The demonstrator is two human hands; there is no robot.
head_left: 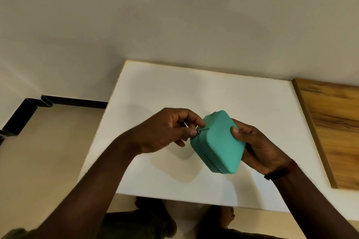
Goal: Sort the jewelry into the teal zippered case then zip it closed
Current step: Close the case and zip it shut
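Observation:
The teal zippered case (219, 141) is held tilted above the white table (174, 93), with its lid down and the zipper line running along its left side. My right hand (258, 145) grips the case from the right, thumb on top and fingers underneath. My left hand (171, 130) pinches the small metal zipper pull (199, 131) at the case's upper left corner. No loose jewelry is in view.
A wooden board (334, 128) lies along the table's right side. The table's left edge drops to a beige floor (48, 151) with a black baseboard. A wall rises behind the table. My feet show below the table's front edge.

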